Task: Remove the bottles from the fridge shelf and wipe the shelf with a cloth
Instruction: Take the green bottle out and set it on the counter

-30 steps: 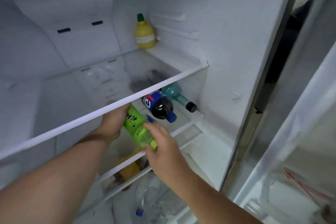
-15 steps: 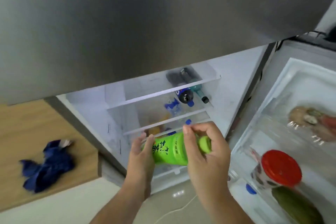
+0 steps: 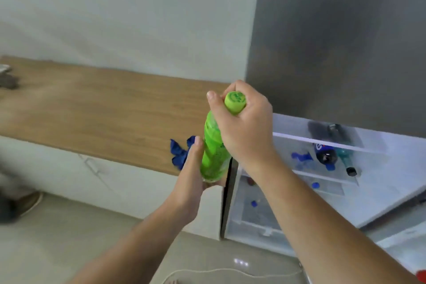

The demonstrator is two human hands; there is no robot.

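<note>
I hold a green bottle [image 3: 214, 150] upright in front of the wooden counter, outside the fridge. My right hand [image 3: 244, 127] grips its neck just under the green cap, and my left hand [image 3: 192, 168] cups its base. A crumpled blue cloth [image 3: 178, 152] lies on the counter right behind the bottle, partly hidden by my left hand. Inside the open fridge at the right, a dark cola bottle [image 3: 325, 155] and a teal bottle [image 3: 345, 160] lie on their sides on the glass shelf [image 3: 322, 176].
The wooden counter [image 3: 103, 108] runs left along the white wall, with a grey object [image 3: 8, 80] at its far left end. The fridge's grey side panel [image 3: 334, 41] rises at the right. A white cable [image 3: 230, 272] lies on the tiled floor.
The green bottle came out of the fridge, was turned upright and carried left toward the counter. My view swung left with it, away from the fridge interior.
</note>
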